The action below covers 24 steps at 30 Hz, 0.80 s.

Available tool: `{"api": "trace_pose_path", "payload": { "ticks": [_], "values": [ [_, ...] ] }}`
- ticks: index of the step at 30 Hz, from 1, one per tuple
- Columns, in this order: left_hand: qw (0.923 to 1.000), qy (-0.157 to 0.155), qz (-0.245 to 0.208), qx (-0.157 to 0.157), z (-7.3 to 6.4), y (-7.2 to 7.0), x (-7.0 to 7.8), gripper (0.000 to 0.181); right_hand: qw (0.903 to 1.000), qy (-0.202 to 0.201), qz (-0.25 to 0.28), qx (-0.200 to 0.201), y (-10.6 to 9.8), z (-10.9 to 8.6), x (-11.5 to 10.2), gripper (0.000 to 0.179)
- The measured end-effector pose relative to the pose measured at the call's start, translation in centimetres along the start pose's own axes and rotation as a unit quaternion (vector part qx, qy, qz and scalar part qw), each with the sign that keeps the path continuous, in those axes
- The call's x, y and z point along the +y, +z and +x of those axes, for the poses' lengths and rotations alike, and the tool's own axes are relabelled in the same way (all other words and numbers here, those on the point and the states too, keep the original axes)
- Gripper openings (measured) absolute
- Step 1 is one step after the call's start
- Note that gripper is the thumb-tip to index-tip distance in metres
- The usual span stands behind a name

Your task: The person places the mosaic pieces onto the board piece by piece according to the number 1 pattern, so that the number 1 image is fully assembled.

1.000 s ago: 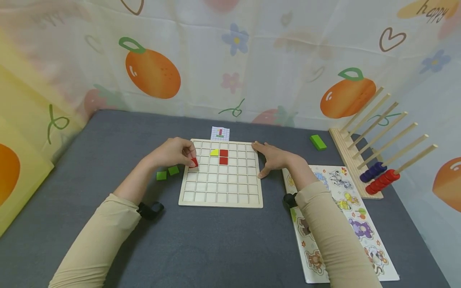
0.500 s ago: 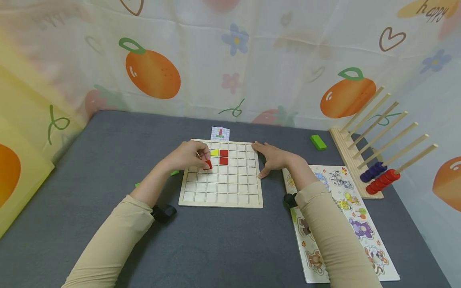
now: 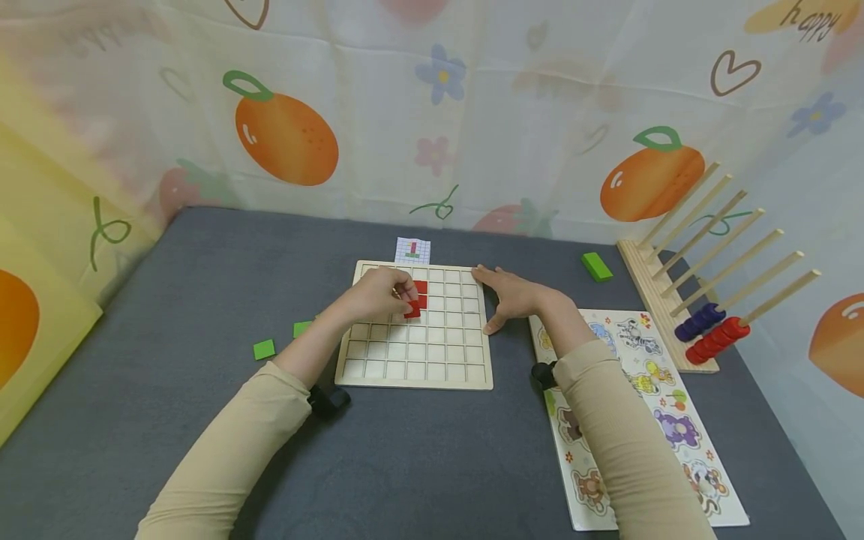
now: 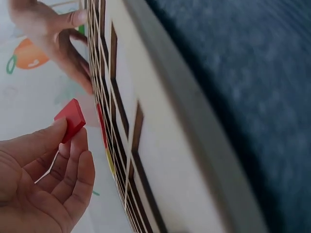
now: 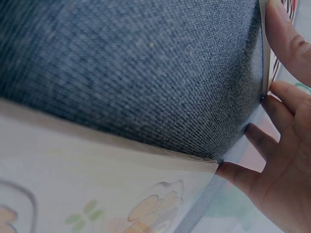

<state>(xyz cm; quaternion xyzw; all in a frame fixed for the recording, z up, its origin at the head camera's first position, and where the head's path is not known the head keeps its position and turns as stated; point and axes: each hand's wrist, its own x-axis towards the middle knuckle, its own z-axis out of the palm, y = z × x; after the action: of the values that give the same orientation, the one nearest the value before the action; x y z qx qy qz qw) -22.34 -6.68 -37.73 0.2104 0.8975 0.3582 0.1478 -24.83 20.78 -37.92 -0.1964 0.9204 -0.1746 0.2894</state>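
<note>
A red tile (image 3: pixel 412 310) is in the left hand (image 3: pixel 381 292), pinched between thumb and fingers just above the grid board (image 3: pixel 415 371); the left wrist view shows a gap between it and the board, so it does not look set down yet. Just beyond it, two red squares (image 3: pixel 422 287) lie in neighbouring cells, one behind the other. A yellow tile (image 4: pixel 110 161) is also in the grid, seen from the left wrist but hidden by the hand from above. The right hand (image 3: pixel 516 296) has its fingers spread and touches the right edge of the board.

Left of the board, two green tiles (image 3: pixel 264 349) lie on the table (image 3: pixel 439 465), outside the grid. At the far edge, a small card (image 3: pixel 412 249) shows red above green, its finer marks too small to read. If that is the pattern, I would judge the work about half done: the yellow and two reds are in, with the held red and the greens left to place. A longer green block (image 3: pixel 596 267) lies far right
</note>
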Motion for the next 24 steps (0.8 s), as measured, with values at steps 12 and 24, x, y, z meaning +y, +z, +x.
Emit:
{"api": "trace_pose_path", "payload": {
  "ticks": [12,24],
  "values": [
    [0.9997,0.002,0.026,0.002,1.0,0.9,0.0,0.008,1.0,-0.003,0.002,-0.004,-0.1,-0.1,-0.1,0.111],
    [0.9985,-0.003,0.055,0.006,1.3,1.7,0.1,0.007,0.9999,-0.009,0.0,-0.006,0.0,0.0,0.1,0.111]
  ]
}}
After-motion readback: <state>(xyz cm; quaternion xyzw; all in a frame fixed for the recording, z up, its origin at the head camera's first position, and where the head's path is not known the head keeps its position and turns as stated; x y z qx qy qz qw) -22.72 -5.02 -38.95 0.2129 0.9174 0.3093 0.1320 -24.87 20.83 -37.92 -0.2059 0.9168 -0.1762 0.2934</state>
